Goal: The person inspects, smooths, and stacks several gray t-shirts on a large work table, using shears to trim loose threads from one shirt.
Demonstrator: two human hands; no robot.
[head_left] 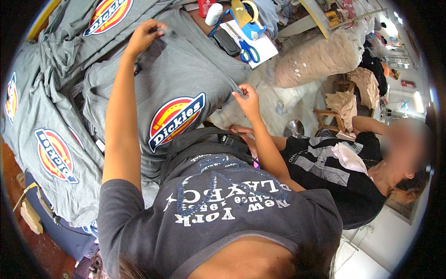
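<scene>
A grey T-shirt (186,60) with a round red, yellow and blue printed emblem (176,122) is spread across the table in front of me. At its far left part, my left hand (145,38) is closed, thumb and fingers pinched on the cloth. Close to my body on the right, my right hand (247,100) pinches the shirt's edge and lifts a corner. The cloth lies stretched between both hands, with some folds toward the left. A small dark object (136,69) shows beside my left forearm, partly hidden by it.
More grey printed shirts (55,135) lie heaped at left. Blue-handled scissors (249,52), a black case (226,43), a blue tape dispenser (253,29) and a white bottle (213,14) sit at the far side. A wrapped bundle (316,58) stands right; another person (334,172) is close at my right.
</scene>
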